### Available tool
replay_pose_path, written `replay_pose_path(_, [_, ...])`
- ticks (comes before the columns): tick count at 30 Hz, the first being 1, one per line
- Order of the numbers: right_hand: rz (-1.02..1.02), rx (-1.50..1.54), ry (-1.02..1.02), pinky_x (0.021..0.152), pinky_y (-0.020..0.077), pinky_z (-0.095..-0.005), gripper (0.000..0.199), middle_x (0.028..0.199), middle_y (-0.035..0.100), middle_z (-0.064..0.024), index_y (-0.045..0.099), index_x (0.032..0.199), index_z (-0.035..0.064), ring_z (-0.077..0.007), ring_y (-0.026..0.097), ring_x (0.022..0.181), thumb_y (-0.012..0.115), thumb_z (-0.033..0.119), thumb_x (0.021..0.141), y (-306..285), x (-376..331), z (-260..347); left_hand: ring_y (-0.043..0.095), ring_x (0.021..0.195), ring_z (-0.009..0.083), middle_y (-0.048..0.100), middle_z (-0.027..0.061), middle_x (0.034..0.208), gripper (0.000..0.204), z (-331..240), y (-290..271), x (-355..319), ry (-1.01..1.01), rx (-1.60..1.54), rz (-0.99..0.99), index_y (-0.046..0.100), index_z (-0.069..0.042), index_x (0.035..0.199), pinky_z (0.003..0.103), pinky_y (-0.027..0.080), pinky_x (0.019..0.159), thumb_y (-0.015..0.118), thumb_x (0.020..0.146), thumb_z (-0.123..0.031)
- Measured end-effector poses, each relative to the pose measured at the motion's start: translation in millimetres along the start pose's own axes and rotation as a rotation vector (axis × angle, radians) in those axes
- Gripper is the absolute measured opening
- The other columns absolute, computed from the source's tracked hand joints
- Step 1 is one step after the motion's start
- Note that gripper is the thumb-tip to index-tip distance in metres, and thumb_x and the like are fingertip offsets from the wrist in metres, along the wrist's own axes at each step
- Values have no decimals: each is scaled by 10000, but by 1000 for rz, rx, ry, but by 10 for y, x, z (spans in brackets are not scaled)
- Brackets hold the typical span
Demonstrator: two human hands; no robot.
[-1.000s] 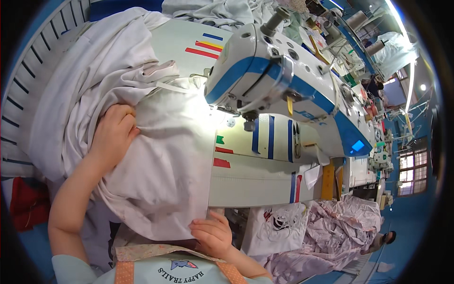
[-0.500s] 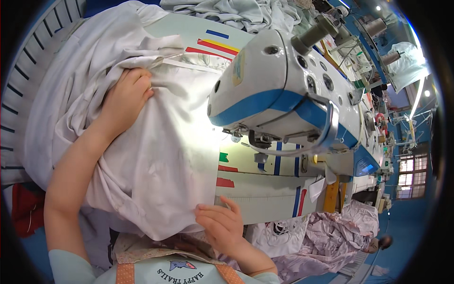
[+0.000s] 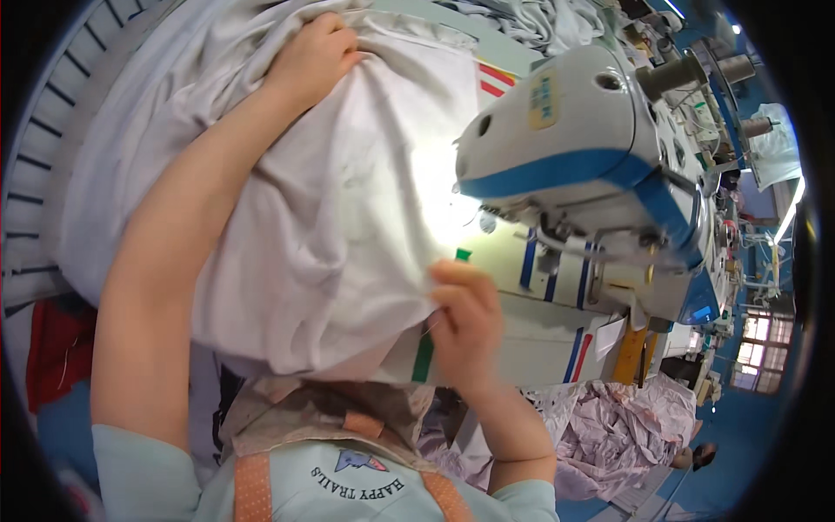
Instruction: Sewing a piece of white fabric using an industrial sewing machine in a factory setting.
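Note:
A large pale white cloth (image 3: pixel 287 261) covers the left of the sewing table in loose folds. My left hand (image 3: pixel 317 56) is closed on its bunched far part. At the cloth's right edge, my right hand (image 3: pixel 468 326) has its fingers curled in, with fingertips and thumb at the edge; it is somewhat smeared by motion. The white and blue head of a sewing machine (image 3: pixel 565 130) stands to the right of the cloth. Its lamp throws a bright glow on the cloth edge by the needle area, where detail is washed out.
Coloured tape strips mark the table (image 3: pixel 522 339). Grey cloth (image 3: pixel 557 22) is heaped at the back, and crumpled pinkish cloth (image 3: pixel 622 435) lies at the lower right. Thread cones (image 3: pixel 735 68) stand beyond the machine. A red cloth (image 3: pixel 61 352) is at the left.
My left hand has moved away from me, drawing the cloth farther up the table. My right hand has gone up and right along the cloth edge, fingers now curled. The view has shifted.

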State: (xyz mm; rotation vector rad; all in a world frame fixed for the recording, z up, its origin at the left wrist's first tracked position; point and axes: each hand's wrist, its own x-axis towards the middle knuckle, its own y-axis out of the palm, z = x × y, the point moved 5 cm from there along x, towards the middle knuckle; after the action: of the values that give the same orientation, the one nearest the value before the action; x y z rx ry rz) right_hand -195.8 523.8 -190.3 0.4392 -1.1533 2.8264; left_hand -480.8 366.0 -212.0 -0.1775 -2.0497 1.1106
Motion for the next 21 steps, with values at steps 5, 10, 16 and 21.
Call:
replay_pose_path(5, [-286, 870, 508, 938, 421, -373, 322, 1275, 480, -192, 428, 1229, -19, -285, 520, 1108, 437, 156, 958, 139, -147, -82, 558, 971, 304, 569, 111, 1084, 307, -738, -984, -781, 152, -236, -153, 588, -31, 1018, 378, 447, 851, 707, 763, -153])
replay_pose_path(10, [-504, 1129, 355, 1043, 341, -407, 455, 1404, 350, -207, 323, 1363, -12, -287, 416, 1250, 463, 154, 964, 372, -608, 247, 579, 891, 332, 621, 124, 1005, 399, -1248, -1865, -2790, 19, -248, 39, 578, -51, 988, 411, 445, 818, 781, 663, -163])
replay_pose_path(16, [-272, 50, -152, 896, 451, -381, 268, 1182, 578, -167, 606, 1001, 14, -276, 565, 1076, 637, -48, 742, 548, -1065, 955, 526, 982, 349, 581, 143, 1063, 455, -1194, -1566, -4223, -405, -117, 70, 566, -36, 999, 443, 410, 846, 780, 625, -184])
replay_pose_path(21, [227, -211, -477, 830, 500, -367, 463, 1112, 601, -125, 627, 1058, 21, -304, 573, 1027, 666, 71, 599, 1605, -1205, 1271, 527, 998, 330, 576, 125, 1079, 386, -1199, -1516, -4351, -446, -110, -39, 589, -37, 991, 412, 415, 870, 732, 642, -116])
